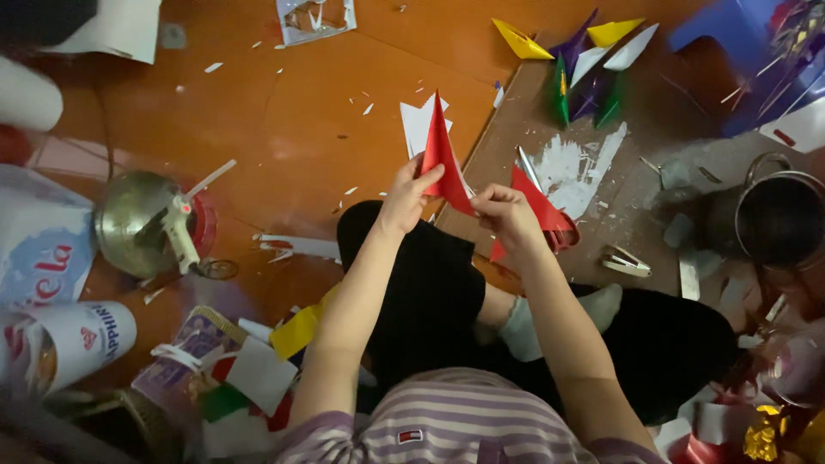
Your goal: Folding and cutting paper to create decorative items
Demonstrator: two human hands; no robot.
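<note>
Head view. I take the flat brown cardboard sheet (pixel 550 155) on the orange floor as my landmark.

Hands. My left hand (pixel 406 196) is closed in a pinch on the lower left edge of a tall, pointed piece of folded red paper (pixel 442 159). My right hand (pixel 507 215) is closed on the lower right corner of the same piece. The red paper stands upright, tip up, held in the air just off the near left corner of the cardboard sheet.

Progress, as I judge it. The held piece already has a sharp triangular form, so several folds appear made; whether its last fold is finished I cannot tell, because the fingers cover the lower edge. At the far end of the cardboard sheet lies a cluster of finished-looking pointed paper shapes in yellow, purple, green and white (pixel 584 64). A second red folded piece (pixel 541 206) rests on the near part of the sheet, just behind my right hand.

Material on hand. White paper sheets (pixel 419 125) lie just left of the cardboard sheet. A heap of mixed coloured paper offcuts (pixel 258 369) lies well to the near left of it. A white glue gun (pixel 180 228) rests on a round metal bowl (pixel 129 223), well to the left of the sheet.
</note>
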